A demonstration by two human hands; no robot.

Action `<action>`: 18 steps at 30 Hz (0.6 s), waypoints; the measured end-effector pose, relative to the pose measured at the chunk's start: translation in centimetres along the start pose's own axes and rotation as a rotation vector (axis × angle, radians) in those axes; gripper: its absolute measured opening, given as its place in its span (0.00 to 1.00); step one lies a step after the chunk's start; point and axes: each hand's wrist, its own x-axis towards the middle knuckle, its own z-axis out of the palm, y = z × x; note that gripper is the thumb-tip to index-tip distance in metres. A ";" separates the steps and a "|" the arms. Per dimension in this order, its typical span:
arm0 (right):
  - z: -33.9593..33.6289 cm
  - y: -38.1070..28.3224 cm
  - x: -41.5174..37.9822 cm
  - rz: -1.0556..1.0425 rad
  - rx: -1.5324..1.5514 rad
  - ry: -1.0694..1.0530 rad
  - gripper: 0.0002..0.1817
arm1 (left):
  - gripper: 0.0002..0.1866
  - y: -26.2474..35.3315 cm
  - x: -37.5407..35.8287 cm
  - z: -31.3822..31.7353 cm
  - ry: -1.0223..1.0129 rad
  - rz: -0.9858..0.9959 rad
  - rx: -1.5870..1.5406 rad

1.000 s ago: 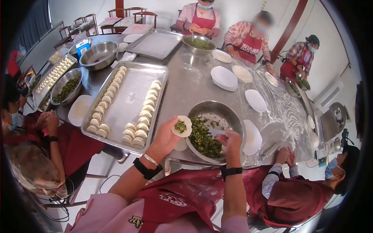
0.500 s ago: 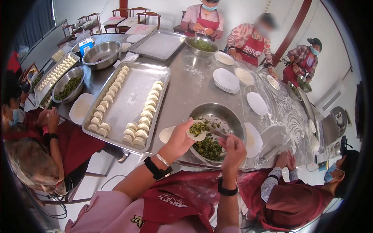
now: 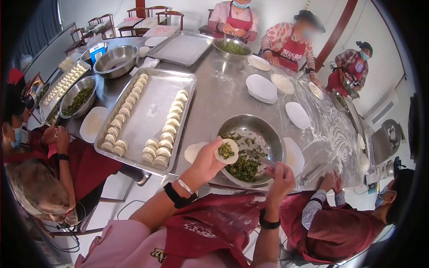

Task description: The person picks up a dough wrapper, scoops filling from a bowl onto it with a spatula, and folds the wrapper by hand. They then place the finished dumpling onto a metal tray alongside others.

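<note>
My left hand (image 3: 206, 163) holds a round dough wrapper (image 3: 233, 154) at the left rim of a steel bowl (image 3: 272, 134). A small mound of green and yellow filling (image 3: 225, 151) rests on the wrapper. My right hand (image 3: 280, 179) is closed on the handle of a flat metal spatula (image 3: 267, 161), whose tip reaches into the bowl. Chopped green filling (image 3: 245, 169) lies in the bowl's bottom, beneath the spatula tip. More wrappers (image 3: 193, 152) lie on the table, partly hidden behind my left hand.
Left of the bowl stands a large tray (image 3: 147, 111) with rows of dumplings (image 3: 169, 127). White plates (image 3: 262, 88), an empty tray (image 3: 182, 48) and other bowls (image 3: 117, 61) share the steel table (image 3: 214, 96). Several people work around it, one close at right (image 3: 342, 219).
The spatula has moved away from the wrapper to the right, over the bowl, with my right hand. The filling now sits on the wrapper alone.
</note>
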 end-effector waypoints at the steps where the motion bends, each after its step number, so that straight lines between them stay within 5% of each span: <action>1: 0.0 -0.5 0.3 0.078 0.157 0.065 0.12 | 0.23 -0.1 -0.1 0.0 0.011 -0.003 0.025; 8: 2.0 -2.7 -0.9 0.214 0.246 -0.161 0.13 | 0.19 -1.4 -0.9 0.9 -0.039 -0.061 0.042; 18: 1.3 0.3 -1.2 0.338 0.268 -0.135 0.11 | 0.24 -1.3 -1.9 0.1 -0.077 -0.058 0.054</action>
